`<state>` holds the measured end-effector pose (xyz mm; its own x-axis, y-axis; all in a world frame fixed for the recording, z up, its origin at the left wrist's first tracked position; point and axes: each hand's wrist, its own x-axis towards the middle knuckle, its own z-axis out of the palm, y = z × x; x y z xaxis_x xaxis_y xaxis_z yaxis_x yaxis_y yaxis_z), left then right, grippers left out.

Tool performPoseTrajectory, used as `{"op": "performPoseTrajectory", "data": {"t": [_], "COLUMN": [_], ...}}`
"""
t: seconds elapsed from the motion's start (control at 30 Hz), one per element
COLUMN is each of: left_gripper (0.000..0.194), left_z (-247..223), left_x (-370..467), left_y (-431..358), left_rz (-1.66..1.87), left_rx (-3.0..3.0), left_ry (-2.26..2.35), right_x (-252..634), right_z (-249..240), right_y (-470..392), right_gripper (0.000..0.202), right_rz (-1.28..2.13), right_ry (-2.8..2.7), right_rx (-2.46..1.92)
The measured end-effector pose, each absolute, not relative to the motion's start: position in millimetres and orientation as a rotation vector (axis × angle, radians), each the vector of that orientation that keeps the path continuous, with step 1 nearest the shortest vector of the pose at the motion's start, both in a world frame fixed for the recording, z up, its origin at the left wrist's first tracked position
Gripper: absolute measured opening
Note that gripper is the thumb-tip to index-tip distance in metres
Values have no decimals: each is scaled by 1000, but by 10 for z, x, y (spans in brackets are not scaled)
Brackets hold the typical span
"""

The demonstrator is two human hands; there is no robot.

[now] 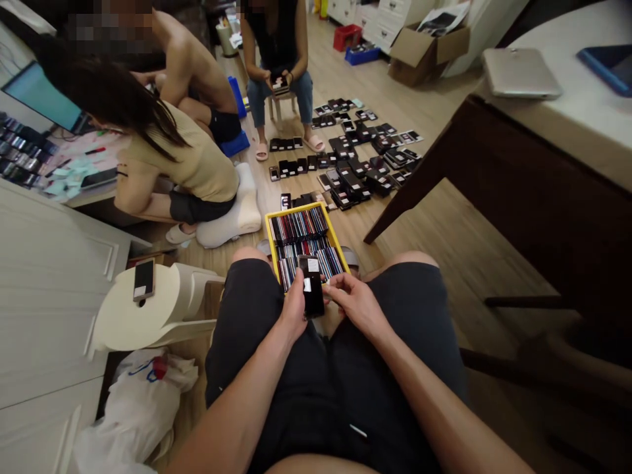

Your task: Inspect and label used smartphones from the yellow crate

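Note:
My left hand (296, 306) is wrapped round a dark smartphone (314, 305) with white paper labels on it, held above my lap. Close to the phone's right edge, my right hand (353, 299) has its fingers curled in a pinch; whether anything is between them is too small to make out. Just beyond the phone, a yellow crate (269, 232) stands on the floor between my feet. Rows of phones (301, 225) are packed on edge inside it, and the held phone covers part of its near side.
Many phones (353, 181) lie in rows and stacks on the floor ahead. A person (274, 46) on a stool holds phones; two others sit at left. A cream stool (116, 319) bears one phone (144, 280). A dark-legged table (533, 151) stands right, a plastic bag (143, 401) lower left.

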<state>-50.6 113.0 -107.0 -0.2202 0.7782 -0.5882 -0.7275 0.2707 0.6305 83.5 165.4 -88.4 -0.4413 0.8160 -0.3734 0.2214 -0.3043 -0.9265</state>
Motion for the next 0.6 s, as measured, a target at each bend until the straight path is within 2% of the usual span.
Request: {"op": "performPoseTrajectory", "data": {"t": [0.4,0.6], "left_gripper": [51,45], "left_z": [-1040,-1182], "left_x": [-396,-359], "left_y": [1090,1086], "left_rz": [1448,1537], "left_rx": [85,226], "left_ry": [1010,1173], "right_x": [728,740], "right_z": [-889,-777], "right_y": [1593,1570], "right_gripper": [25,17], "right_rz": [1788,1263], "right_ry": [-1621,-1995], "right_rx": [-1304,-1214]}}
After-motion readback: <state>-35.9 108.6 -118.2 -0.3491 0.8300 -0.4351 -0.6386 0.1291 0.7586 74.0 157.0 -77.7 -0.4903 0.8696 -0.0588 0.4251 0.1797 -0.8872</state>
